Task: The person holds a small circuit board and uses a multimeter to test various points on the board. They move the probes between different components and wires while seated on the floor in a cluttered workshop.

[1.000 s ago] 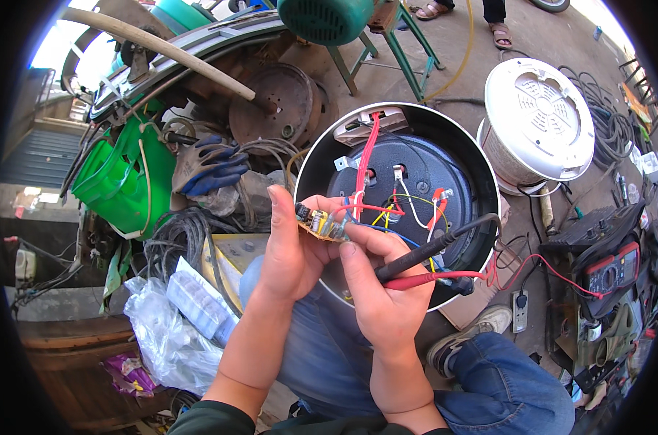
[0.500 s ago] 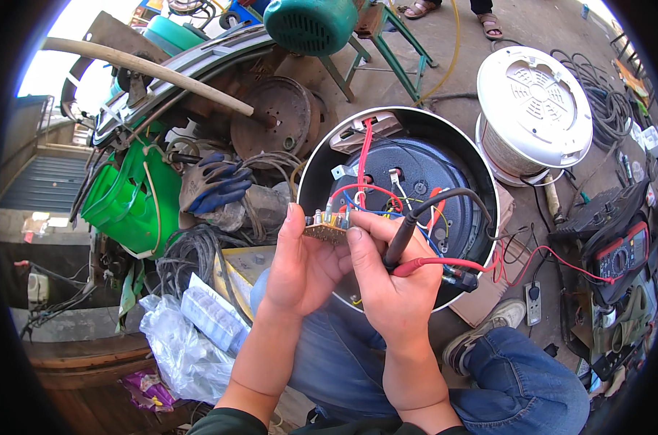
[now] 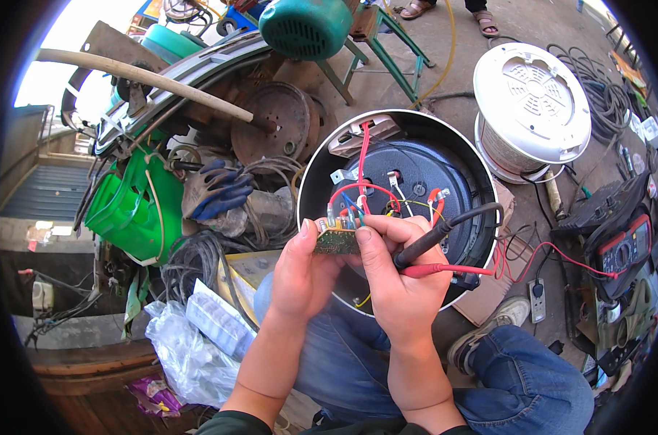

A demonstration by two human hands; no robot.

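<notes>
A small green circuit board [image 3: 336, 242] with wires on its upper edge is pinched in my left hand [image 3: 300, 272] by its left end. My right hand [image 3: 405, 279] touches the board's right end with thumb and finger. The same hand grips two multimeter probes, one with a black handle [image 3: 423, 243] and one with a red lead [image 3: 445, 269]; their tips are hidden. Behind the board stands a round white-rimmed appliance housing [image 3: 488, 181], its dark inside holding red, blue and yellow wires [image 3: 363, 156]. The red-edged multimeter [image 3: 622, 250] sits at the right.
A white round appliance with a vented top [image 3: 535, 94] stands at the far right. To the left are a green bucket [image 3: 137, 206], work gloves [image 3: 216, 190], a rusty wheel [image 3: 274, 119] and clear plastic bags [image 3: 191, 355]. A green motor [image 3: 303, 29] and another person's sandalled foot [image 3: 486, 23] are at the back.
The board has tilted so its green face shows more, and it has moved slightly right and down. My right hand has shifted a little right, with both probes still in it.
</notes>
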